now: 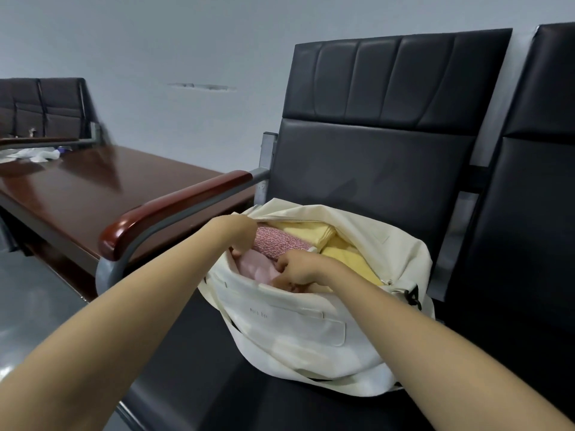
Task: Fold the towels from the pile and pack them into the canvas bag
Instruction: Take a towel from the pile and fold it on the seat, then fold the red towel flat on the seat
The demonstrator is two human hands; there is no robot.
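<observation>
A cream canvas bag (289, 325) lies open on a black chair seat. Inside it I see a pale yellow towel (306, 230), a second yellow towel (348, 258), a pink patterned towel (280, 242) and a plain pink towel (256, 269). My left hand (239, 233) reaches into the left end of the opening, its fingers curled down beside the pink patterned towel and partly hidden. My right hand (297, 270) sits at the near rim, fingers curled and pinching the plain pink towel against the bag's edge.
The bag rests on a black padded chair (373, 157) with a red-brown wooden armrest (174, 206) on the left. Another black chair (541, 197) stands on the right. A dark wooden table (93, 188) lies to the left, with white cloth (34, 154) at its far end.
</observation>
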